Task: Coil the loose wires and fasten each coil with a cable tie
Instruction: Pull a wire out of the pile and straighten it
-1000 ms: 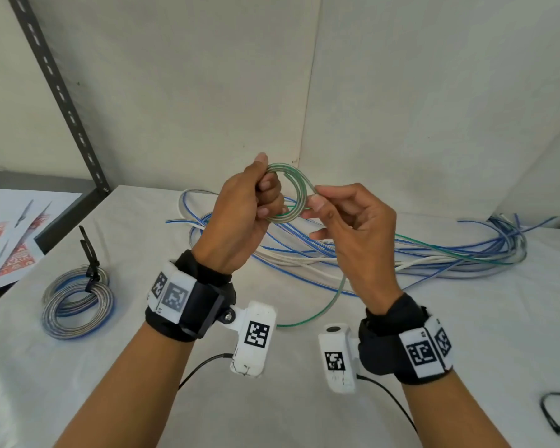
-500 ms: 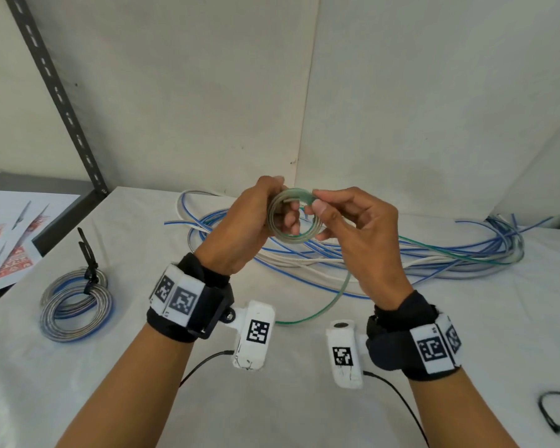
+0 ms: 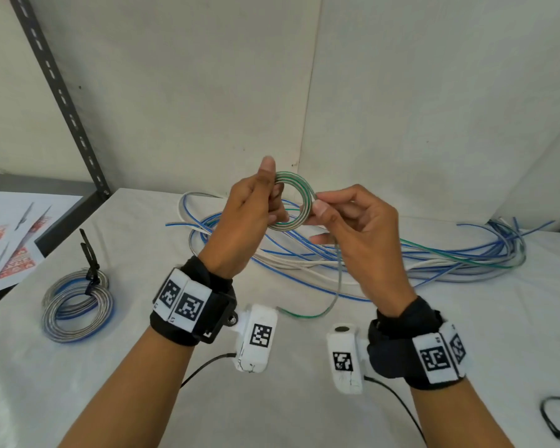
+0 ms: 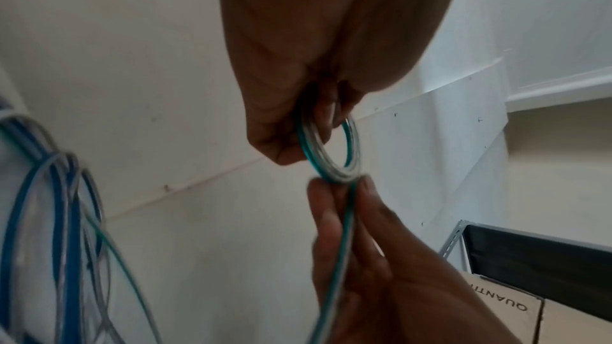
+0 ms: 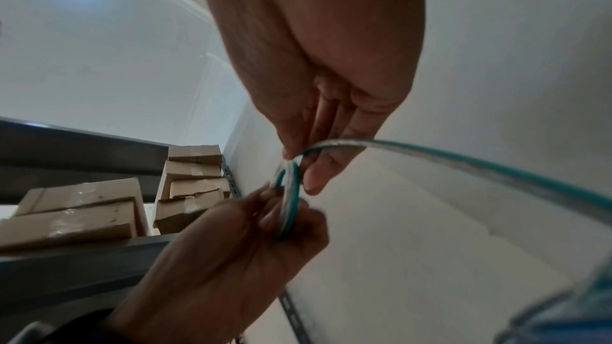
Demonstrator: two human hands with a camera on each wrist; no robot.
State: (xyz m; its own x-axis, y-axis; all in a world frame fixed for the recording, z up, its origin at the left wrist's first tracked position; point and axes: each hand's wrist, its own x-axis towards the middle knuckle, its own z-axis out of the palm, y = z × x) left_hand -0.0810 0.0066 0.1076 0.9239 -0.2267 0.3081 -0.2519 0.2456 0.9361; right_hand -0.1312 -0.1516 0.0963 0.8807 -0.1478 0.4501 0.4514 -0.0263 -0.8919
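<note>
A small coil of green-striped clear wire is held up above the table. My left hand grips its left side, thumb raised over the top. My right hand pinches the coil's right edge, where the wire's free length drops to the table and runs into the loose pile. In the left wrist view the coil hangs from my left hand, with the right fingertips pinching it from below. The right wrist view shows the coil between both hands. A finished blue-striped coil with a black cable tie lies at the left.
A tangle of blue, white and green loose wires sprawls across the back of the white table. A black cable tie lies at the right front edge. A slotted metal upright and printed sheets are at the left.
The coil has turned in my hands and risen again after dipping lower. My left thumb now stands over its top and another turn of wire has gone on.
</note>
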